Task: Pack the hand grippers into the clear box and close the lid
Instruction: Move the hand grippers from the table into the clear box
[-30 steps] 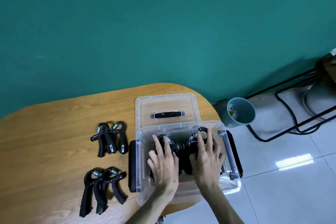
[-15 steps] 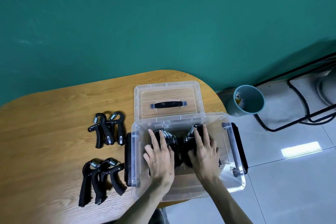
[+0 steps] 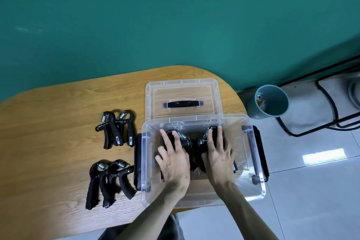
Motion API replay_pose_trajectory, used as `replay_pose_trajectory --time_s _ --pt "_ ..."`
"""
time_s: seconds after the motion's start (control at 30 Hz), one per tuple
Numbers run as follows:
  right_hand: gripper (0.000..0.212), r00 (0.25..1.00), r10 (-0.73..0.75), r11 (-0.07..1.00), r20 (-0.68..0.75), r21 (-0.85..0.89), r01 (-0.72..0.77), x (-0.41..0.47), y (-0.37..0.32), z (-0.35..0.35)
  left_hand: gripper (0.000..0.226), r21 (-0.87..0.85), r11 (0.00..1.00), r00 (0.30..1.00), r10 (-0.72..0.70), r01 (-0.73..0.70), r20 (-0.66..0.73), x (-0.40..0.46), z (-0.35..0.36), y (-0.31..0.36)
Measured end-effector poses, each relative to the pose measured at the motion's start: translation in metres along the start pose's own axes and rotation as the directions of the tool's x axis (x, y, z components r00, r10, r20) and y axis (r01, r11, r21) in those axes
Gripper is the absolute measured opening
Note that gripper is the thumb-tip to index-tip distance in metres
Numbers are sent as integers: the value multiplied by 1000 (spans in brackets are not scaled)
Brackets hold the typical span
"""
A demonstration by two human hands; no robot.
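The clear box [image 3: 255,191] stands open at the table's right end, black latches on both sides. Inside it lie black hand grippers [image 3: 191,144] with steel springs. My left hand [image 3: 173,160] lies flat on the left ones and my right hand [image 3: 218,156] flat on the right ones, fingers spread and pointing away from me. The hands hide most of those grippers. The clear lid [image 3: 183,91] with its black handle lies flat behind the box. Two pairs of hand grippers rest on the table left of the box: a far pair [image 3: 116,128] and a near pair [image 3: 109,181].
The wooden table [image 3: 58,122] has a rounded right end, and the box overhangs it slightly. A teal wall runs behind. On the tiled floor to the right stand a teal bin [image 3: 270,101] and a black metal frame [image 3: 331,103].
Both hands stay on the grippers inside the box, fingers a little more spread. The view has tilted, so everything sits slightly higher and to the left in the frame.
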State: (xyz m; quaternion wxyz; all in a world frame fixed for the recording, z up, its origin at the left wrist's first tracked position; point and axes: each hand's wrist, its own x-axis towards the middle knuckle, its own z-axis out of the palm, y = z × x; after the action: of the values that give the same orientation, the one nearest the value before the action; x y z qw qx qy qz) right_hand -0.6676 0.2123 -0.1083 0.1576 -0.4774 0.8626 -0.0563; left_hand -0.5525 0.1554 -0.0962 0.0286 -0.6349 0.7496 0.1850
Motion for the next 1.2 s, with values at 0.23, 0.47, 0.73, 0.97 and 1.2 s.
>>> replay_pose_trajectory --time_s 0.23,0.47,0.73,0.97,1.2 --pt "77 997 26 996 70 -83 -20 1 -5 -10 72 46 999 1000 23 -23 7 -2 -7 0" --pt "63 997 -47 997 -66 -63 43 -1 -28 -26 68 70 984 986 162 -164 28 -3 -41 -6" --pt "56 987 -114 993 -115 -30 112 -2 -86 -47 57 65 957 956 288 -284 -62 9 -93 -43" --pt "45 951 -240 971 -194 -60 233 -2 -161 -52 52 -41 972 966 227 -233 -122 26 -133 -114" --pt "49 930 -341 938 -136 -111 328 -5 -247 -41 51 -139 982 982 107 -129 -158 37 -151 -192"
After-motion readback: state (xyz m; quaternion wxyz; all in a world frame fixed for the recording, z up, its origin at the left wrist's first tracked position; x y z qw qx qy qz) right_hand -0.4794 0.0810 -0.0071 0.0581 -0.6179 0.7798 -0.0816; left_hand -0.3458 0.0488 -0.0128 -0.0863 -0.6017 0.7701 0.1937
